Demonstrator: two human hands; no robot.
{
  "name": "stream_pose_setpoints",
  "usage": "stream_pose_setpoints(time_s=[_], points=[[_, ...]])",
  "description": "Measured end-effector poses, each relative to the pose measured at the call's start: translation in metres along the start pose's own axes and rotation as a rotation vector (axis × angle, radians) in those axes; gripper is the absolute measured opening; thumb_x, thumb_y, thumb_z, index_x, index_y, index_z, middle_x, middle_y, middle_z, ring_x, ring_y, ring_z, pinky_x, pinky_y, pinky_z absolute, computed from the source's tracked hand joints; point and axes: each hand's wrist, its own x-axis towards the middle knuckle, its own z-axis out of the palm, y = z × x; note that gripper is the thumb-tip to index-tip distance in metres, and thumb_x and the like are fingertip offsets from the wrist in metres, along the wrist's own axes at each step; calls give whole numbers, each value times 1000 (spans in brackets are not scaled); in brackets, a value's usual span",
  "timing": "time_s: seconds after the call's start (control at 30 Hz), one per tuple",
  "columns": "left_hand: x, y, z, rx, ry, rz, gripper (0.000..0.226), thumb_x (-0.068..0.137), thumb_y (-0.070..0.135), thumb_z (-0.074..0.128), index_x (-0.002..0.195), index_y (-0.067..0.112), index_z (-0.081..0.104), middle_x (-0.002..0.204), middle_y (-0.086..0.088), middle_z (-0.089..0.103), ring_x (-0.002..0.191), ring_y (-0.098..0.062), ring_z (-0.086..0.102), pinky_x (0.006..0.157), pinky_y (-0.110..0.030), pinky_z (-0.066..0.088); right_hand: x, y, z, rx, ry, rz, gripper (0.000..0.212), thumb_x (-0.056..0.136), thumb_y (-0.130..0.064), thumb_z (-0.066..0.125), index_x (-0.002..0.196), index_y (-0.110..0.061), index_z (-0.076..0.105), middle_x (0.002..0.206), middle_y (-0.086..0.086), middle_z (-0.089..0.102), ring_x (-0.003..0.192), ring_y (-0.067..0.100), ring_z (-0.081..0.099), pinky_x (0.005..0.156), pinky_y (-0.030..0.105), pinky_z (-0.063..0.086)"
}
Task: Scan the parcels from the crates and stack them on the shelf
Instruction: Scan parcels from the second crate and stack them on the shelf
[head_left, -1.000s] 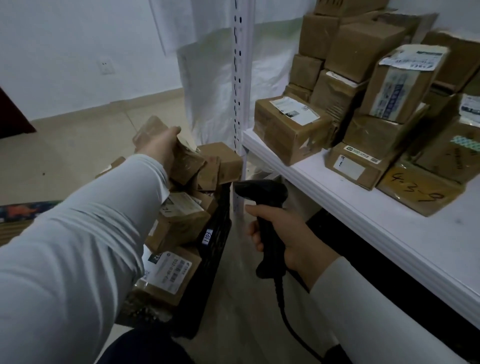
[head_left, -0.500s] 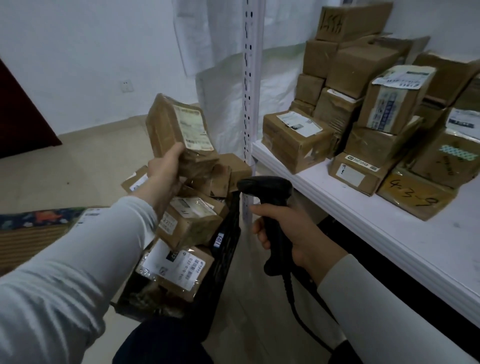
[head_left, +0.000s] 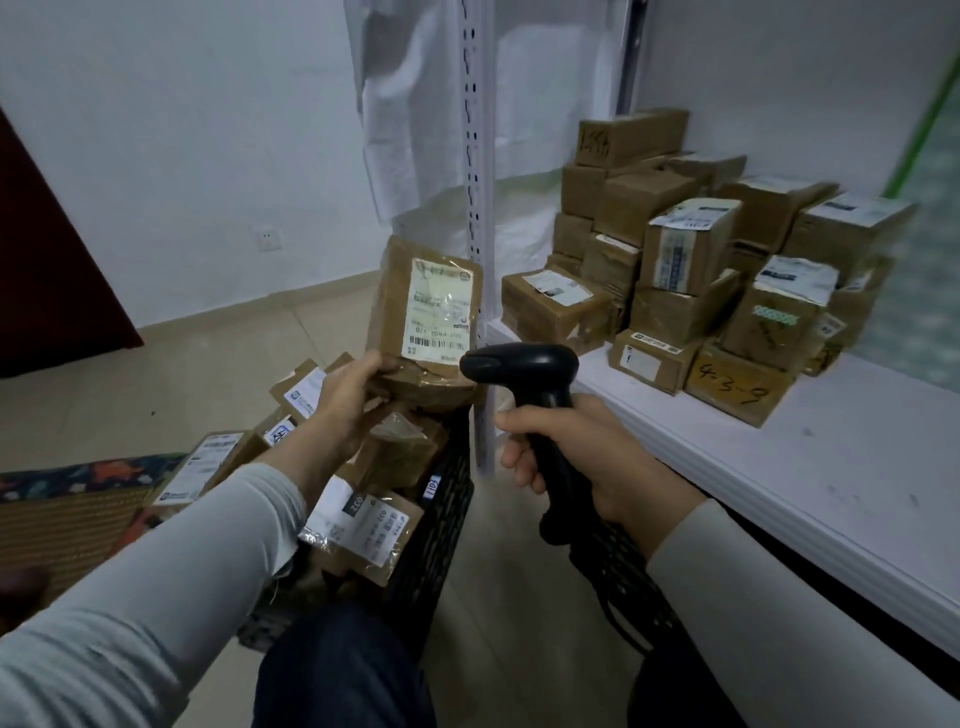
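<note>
My left hand (head_left: 349, 397) grips the bottom of a flat brown parcel (head_left: 415, 312), holding it upright with its white barcode label facing me. My right hand (head_left: 576, 457) grips the handle of a black barcode scanner (head_left: 524, 366), whose head points left at the parcel's lower edge, a few centimetres away. Below both hands a black crate (head_left: 441, 514) holds several brown labelled parcels. On the right, the white shelf (head_left: 779, 457) carries a stack of cardboard parcels (head_left: 691, 270) at its back.
A white perforated shelf post (head_left: 480, 218) stands right behind the held parcel. A second dark crate (head_left: 618, 582) sits under the shelf beside my right arm. A patterned mat (head_left: 67, 504) lies on the tiled floor at left. The shelf's front part is bare.
My left hand lifted a parcel out of the crate, turned its label toward me and brought it right, up to the scanner. The scanner rose slightly.
</note>
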Motion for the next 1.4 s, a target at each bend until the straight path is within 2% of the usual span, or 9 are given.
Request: stream_pose_setpoints(time_s=[0.1,0.27,0.43,0.6,0.73,0.93,1.1,1.23,1.4], points=[[-2,21,-8,139,-54,24,11,85,25,59,86,14,60,77,-4,57,76,-17,54,74,-31,50,-13,-6,-12,-147,17,-43,16,85,-8,69,97,3,64,63,12,62,47,18,55,43,25,42],[-2,66,-16,525,-208,39,38,81,38,66,103,8,60,103,-12,64,98,-30,60,75,-33,50,-33,-7,-27,-357,36,-89,24,82,-4,70,104,2,62,64,13,63,47,19,55,45,28,43],[-11,101,-9,690,-269,62,85,41,45,88,110,3,61,105,-15,69,97,-30,66,85,-38,54,-49,-1,-24,-543,41,-161,19,81,-4,72,94,-13,60,62,11,64,44,18,54,48,32,46],[-19,117,-3,782,-284,67,98,35,51,88,116,4,57,107,-14,69,97,-28,68,84,-38,56,-62,-3,-18,-667,27,-242,22,82,-10,73,91,-24,58,61,1,65,44,13,58,48,27,51],[-22,121,0,853,-289,70,120,14,62,87,114,5,57,103,-13,70,93,-27,69,84,-38,56,-67,-8,-18,-719,40,-274,21,83,-13,72,88,-27,56,66,0,65,44,8,59,49,23,52],[-29,122,9,862,-308,64,121,8,63,86,111,5,57,100,-12,70,90,-26,69,73,-33,56,-72,-14,-20,-714,60,-301,23,83,-12,71,85,-28,54,62,-3,64,42,5,58,46,18,49],[-25,122,12,890,-314,40,119,10,64,86,110,5,60,101,-12,70,93,-28,69,84,-37,55,-72,-16,-22,-700,70,-306,23,83,-13,71,85,-28,54,60,-4,65,44,8,59,47,21,51],[-24,122,15,897,-309,34,101,28,57,85,111,5,58,102,-13,69,93,-28,68,82,-36,55,-68,-16,-23,-716,65,-310,20,83,-13,71,87,-25,55,61,-3,64,45,9,59,47,20,51],[-19,122,16,900,-290,29,66,64,43,78,114,6,57,104,-13,68,94,-28,68,84,-36,55,-65,-14,-25,-698,60,-306,21,84,-13,71,88,-26,55,64,-2,65,46,10,60,48,21,51]])
